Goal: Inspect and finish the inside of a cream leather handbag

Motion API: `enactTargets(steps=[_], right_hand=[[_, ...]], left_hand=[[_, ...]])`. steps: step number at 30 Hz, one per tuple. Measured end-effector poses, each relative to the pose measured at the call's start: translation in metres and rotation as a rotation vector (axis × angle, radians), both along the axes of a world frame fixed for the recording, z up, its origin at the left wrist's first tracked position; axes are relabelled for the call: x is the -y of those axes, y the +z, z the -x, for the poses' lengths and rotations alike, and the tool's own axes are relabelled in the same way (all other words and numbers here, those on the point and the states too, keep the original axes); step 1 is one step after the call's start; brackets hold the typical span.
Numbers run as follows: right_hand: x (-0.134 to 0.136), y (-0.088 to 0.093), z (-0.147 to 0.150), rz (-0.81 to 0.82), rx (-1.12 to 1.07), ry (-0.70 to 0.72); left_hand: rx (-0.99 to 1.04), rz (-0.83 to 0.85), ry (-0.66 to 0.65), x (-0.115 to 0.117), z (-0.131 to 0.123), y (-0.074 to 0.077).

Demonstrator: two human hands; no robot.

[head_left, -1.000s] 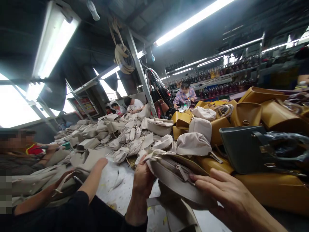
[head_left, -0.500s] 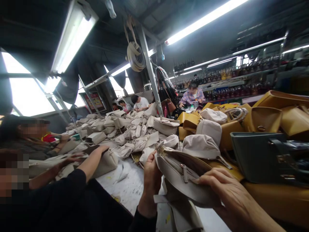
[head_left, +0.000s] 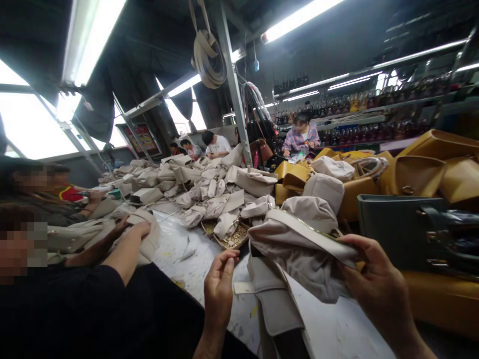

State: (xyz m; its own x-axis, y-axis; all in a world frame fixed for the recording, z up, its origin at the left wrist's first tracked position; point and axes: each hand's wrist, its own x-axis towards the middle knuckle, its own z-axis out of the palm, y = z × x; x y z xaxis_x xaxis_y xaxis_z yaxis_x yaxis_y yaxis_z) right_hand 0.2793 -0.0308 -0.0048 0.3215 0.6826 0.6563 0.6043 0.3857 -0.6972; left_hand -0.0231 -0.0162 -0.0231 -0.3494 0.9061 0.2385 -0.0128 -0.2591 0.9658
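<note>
A beige handbag piece (head_left: 295, 252) hangs in front of me, its soft, creased fabric facing me and a zipper running along its stiff upper strip. My right hand (head_left: 379, 284) grips the right end of that strip, fingers closed around it. Left of the piece and apart from it, my left hand (head_left: 220, 286) is raised with thumb and fingertips pressed together. Whether something small is between those fingertips I cannot make out. Below lies a flat beige bag part (head_left: 275, 304) with a flap, on the white tabletop (head_left: 179, 264).
A tray of small gold-coloured hardware (head_left: 234, 238) sits beyond my left hand. Beige bags (head_left: 202, 187) are heaped behind it. Mustard bags (head_left: 419, 177) and a dark green bag (head_left: 396, 239) stand at right. A co-worker's arm (head_left: 125, 252) handles beige pieces at left.
My left hand has let go of the beige handbag piece and moved slightly left and down. The piece has turned from its open zipper to its creased fabric side, still in my right hand.
</note>
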Motion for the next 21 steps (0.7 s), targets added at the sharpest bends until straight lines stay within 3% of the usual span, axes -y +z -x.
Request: enactTargets(steps=[2,6,9,14,16,21], right_hand=[[0.001,-0.003,0.000,0.003,-0.101,-0.071],[-0.003,-0.013,0.007,-0.036,-0.385,-0.138],[-0.008,-0.018,0.012,-0.050,-0.494,-0.136],[-0.008,-0.017,0.015,-0.096,-0.419,-0.098],[-0.006,-0.017,0.015,-0.098,-0.384,-0.122],[0.000,-0.025,0.010,-0.083,-0.217,-0.263]], left_hand=[[-0.157,0.003,0.049,0.027,0.003,-0.008],[-0.382,-0.050,-0.141,0.064,-0.005,-0.013],[-0.610,-0.162,-0.304,0.070,-0.011,-0.007],[-0.863,-0.266,-0.597,0.060,-0.011,-0.001],[-0.868,-0.245,-0.588,0.057,-0.010,-0.001],[-0.844,-0.072,-0.300,0.064,-0.016,-0.005]])
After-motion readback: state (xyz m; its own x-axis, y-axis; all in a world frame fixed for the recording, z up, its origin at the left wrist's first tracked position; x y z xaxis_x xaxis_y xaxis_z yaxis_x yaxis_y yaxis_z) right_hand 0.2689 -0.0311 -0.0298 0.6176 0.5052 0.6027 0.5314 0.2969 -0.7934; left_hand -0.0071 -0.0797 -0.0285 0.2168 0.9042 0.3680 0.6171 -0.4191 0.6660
